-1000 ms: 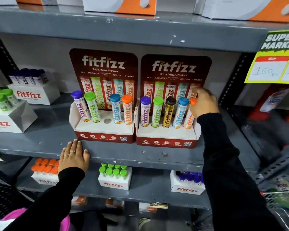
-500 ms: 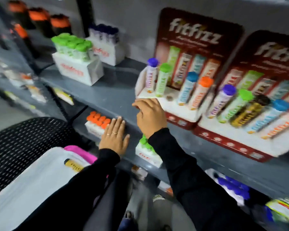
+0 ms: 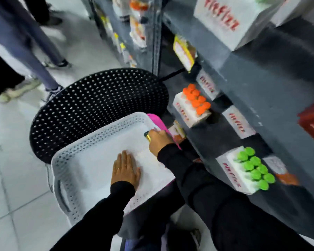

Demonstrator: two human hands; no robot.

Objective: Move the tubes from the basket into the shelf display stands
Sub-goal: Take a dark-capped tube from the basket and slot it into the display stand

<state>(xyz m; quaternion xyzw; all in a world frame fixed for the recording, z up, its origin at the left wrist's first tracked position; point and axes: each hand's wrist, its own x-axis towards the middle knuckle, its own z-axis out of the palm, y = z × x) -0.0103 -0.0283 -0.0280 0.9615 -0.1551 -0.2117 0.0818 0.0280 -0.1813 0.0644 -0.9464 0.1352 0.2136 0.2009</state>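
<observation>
A white perforated basket [image 3: 76, 156] rests on a black mesh chair [image 3: 98, 98] beside the grey shelf [image 3: 272, 87]. My right hand [image 3: 158, 142] reaches into the basket's far corner, fingers curled around a yellow tube with a dark cap [image 3: 147, 136]; most of the tube is hidden under the hand. My left hand [image 3: 125, 169] lies flat, fingers together, on the basket's white floor. A corner of one red display stand [image 3: 313, 124] shows at the right edge.
White boxes of orange-capped tubes [image 3: 196, 102] and green-capped tubes [image 3: 253, 167] stand on the lower shelf. A pink object [image 3: 155, 121] sits under the basket's far edge. Other people's legs [image 3: 31, 44] stand on the tiled floor at the upper left.
My view swung down from the display stands to the basket. My right hand left the shelf and closed on the yellow tube. My left hand moved off the shelf edge onto the basket floor.
</observation>
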